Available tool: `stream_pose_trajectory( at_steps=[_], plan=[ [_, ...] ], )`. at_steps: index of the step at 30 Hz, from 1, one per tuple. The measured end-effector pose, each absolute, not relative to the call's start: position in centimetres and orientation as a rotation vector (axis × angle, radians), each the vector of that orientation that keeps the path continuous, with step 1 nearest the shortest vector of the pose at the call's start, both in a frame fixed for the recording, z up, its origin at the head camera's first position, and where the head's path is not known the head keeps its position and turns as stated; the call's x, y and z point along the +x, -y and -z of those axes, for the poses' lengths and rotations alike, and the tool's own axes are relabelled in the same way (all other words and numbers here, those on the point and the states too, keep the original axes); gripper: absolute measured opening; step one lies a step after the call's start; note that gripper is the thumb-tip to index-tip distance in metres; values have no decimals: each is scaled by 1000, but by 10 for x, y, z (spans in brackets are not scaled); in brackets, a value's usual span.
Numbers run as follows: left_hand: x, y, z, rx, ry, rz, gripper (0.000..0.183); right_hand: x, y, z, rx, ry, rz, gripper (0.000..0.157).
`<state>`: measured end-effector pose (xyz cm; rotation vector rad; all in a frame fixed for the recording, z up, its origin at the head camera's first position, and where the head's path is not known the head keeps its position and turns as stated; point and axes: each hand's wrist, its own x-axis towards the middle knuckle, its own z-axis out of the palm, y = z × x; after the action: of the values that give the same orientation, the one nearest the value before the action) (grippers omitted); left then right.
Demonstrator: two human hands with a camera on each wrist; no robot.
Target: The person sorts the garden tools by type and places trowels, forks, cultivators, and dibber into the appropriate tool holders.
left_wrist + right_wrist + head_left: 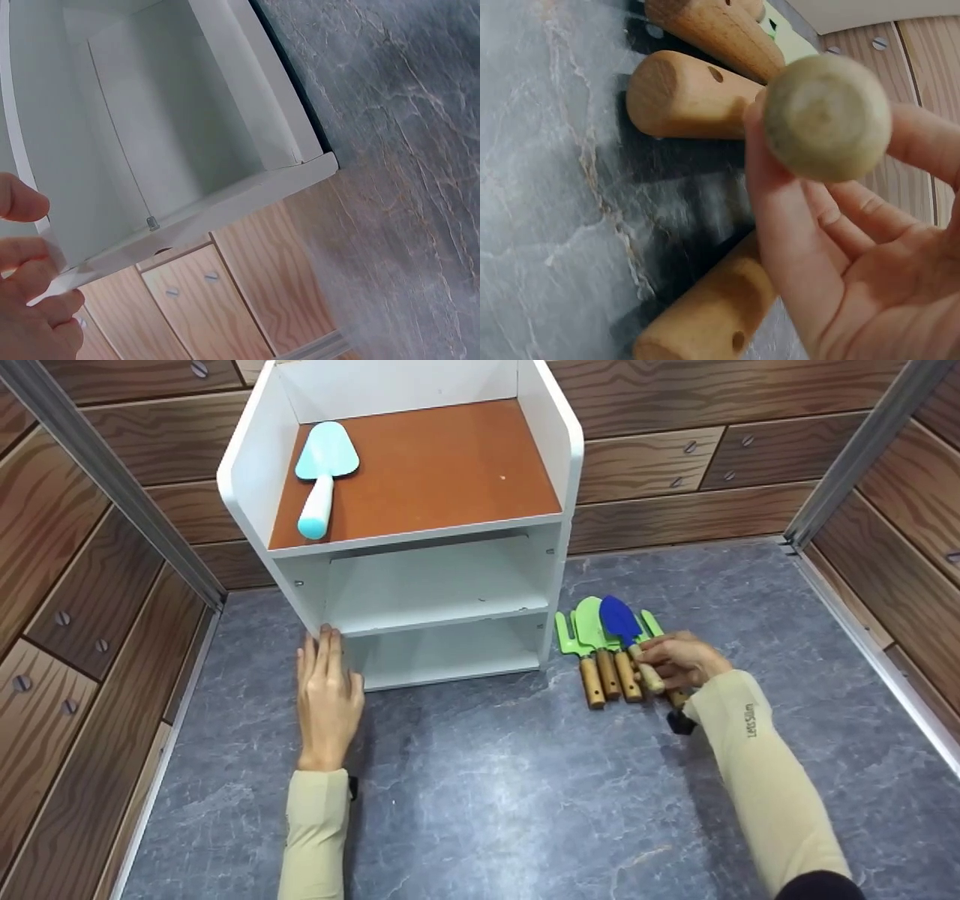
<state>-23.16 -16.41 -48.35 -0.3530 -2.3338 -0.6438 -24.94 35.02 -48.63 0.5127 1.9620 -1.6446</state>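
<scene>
Showing nearest, above a grey marbled surface, are a beige left sleeve and a beige right sleeve, the latter with small dark lettering near the cuff. Beyond the cuffs, the left hand has its fingers straight and touching the lower left front edge of a white shelf unit, while the right hand pinches the pale wooden handle of a blue trowel between thumb and fingers. That trowel is to the right of the shelf unit, its handle raised above the others in the right wrist view and its blade overlapping a green trowel. A green fork lies at the left of this group, near the shelf unit, and another green tool shows partly behind the right hand. Higher up, a light blue and white scoop rests on the left of the brown top board, blade pointing away. Farthest back stand wood-patterned walls printed with screw heads.
</scene>
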Motion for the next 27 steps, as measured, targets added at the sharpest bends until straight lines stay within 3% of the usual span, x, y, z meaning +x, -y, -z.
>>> stream_pose_trajectory(
  at_steps=[27],
  plan=[
    [-231, 163, 481, -338, 2348, 666, 58, -236, -361, 486, 389, -1821, 1884, 80]
  ],
)
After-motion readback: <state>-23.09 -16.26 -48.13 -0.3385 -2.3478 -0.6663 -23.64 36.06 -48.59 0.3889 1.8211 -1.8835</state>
